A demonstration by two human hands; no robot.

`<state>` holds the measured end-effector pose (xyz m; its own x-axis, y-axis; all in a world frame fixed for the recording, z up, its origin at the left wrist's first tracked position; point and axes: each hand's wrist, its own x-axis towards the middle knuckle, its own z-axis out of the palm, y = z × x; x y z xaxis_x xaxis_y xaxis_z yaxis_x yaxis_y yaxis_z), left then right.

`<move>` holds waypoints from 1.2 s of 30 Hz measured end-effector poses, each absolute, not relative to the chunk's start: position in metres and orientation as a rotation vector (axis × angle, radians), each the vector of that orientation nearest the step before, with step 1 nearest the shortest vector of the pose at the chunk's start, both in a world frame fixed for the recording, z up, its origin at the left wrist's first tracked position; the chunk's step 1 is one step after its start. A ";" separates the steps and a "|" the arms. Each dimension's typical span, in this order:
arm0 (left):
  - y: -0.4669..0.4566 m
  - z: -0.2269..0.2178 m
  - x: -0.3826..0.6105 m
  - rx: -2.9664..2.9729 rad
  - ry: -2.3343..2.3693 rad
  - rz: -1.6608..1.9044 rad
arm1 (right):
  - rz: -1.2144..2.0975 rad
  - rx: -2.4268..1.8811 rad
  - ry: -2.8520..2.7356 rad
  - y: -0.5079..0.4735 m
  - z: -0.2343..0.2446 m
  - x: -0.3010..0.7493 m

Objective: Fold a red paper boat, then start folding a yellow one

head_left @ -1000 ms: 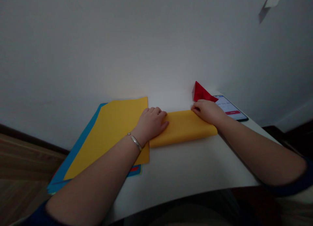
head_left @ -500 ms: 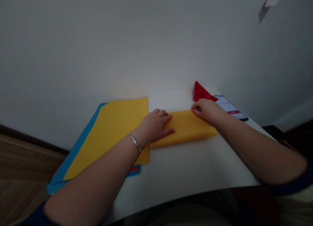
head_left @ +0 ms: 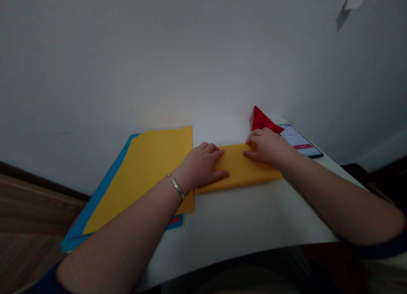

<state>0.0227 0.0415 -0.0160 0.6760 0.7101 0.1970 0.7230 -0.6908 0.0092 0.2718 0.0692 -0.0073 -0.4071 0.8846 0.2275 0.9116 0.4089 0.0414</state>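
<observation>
A folded yellow paper (head_left: 241,169) lies on the white table (head_left: 241,217) in front of me. My left hand (head_left: 203,165) rests flat on its left end, fingers stretched out and thumb along the near edge. My right hand (head_left: 269,146) presses on the paper's right part, fingers lying on the far edge. A silver bracelet (head_left: 176,185) circles my left wrist.
A stack of coloured sheets (head_left: 140,175), yellow on top and blue beneath, lies at the left and overhangs the table's edge. A folded red paper (head_left: 262,120) stands by the wall. A lit phone (head_left: 300,141) lies at the right. White wall behind.
My left hand has opened from a curled pose and slid right onto the yellow paper. My right hand has shifted a little left along the paper's far edge.
</observation>
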 end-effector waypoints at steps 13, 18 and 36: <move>0.038 -0.012 0.026 -2.772 -1.194 -0.262 | 0.014 -1.377 -2.574 0.049 -0.004 0.243; 0.036 -0.013 0.026 -2.750 -1.180 -0.262 | -0.052 -1.395 -2.577 0.044 -0.004 0.242; 0.033 -0.012 0.028 -2.761 -1.274 -0.209 | -0.141 -1.369 -2.763 0.028 0.008 0.238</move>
<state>0.0281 0.0326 -0.0121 0.6420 0.7493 0.1626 0.7620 -0.6470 -0.0273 0.2381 0.0284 0.0084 -0.6054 0.7909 0.0891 0.7959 0.6027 0.0578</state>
